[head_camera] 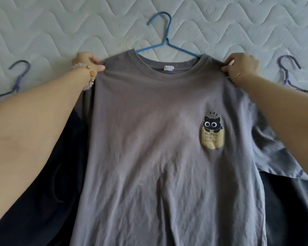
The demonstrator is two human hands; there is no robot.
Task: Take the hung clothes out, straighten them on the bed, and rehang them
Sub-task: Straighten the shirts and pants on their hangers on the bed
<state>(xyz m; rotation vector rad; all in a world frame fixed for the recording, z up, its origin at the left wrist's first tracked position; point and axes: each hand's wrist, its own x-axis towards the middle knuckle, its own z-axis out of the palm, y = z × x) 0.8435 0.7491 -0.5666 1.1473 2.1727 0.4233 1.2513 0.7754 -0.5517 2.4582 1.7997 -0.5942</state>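
Grey cat-pocket t-shirt lies flat on the quilted mattress, dark clothes either side. Left hand and right hand each pinch a shoulder; blue hanger pokes out the collar.

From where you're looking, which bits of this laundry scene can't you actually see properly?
- Blue hanger, head view: its lower bar and arm ends are hidden inside the grey T-shirt.
- T-shirt hem: cut off by the bottom edge.
- Pocket print: lettering too blurred to read fully.
- Dark garments at both sides: mostly covered by the arms and the T-shirt.
- Both purple hangers: only hooks and necks show.
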